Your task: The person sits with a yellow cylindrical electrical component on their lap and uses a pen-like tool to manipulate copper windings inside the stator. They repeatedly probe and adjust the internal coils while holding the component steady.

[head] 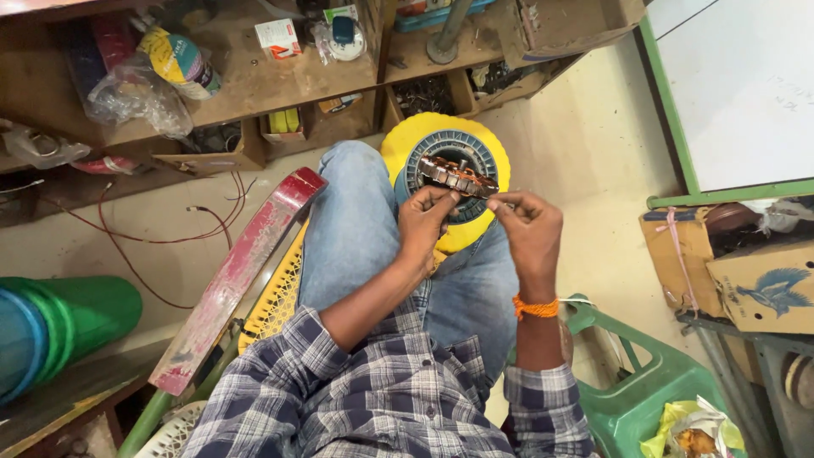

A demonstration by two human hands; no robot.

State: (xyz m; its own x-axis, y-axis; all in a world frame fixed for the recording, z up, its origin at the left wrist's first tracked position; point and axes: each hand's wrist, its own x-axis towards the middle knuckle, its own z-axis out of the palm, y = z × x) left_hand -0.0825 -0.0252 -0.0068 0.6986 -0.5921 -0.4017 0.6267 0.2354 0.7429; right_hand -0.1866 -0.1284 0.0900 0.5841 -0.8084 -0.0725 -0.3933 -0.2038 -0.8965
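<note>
I sit with my knees up, in blue jeans and a checked shirt. Both hands hold a round motor stator (456, 175) wound with copper coils, tilted up on edge. My left hand (426, 219) pinches its near left side. My right hand (527, 227), with an orange thread at the wrist, pinches its right end. Just behind the stator, resting by my knees, lies a yellow round fan housing (482, 140) with a dark blue-grey ribbed ring inside.
A red fan blade (237, 276) leans at my left over a yellow basket (275, 297). Wooden shelves (254, 80) with bags and boxes stand ahead. Green drum (64, 322) at left, green plastic chair (649, 394) and cardboard boxes (746, 271) at right. Red wires (153, 237) trail on the floor.
</note>
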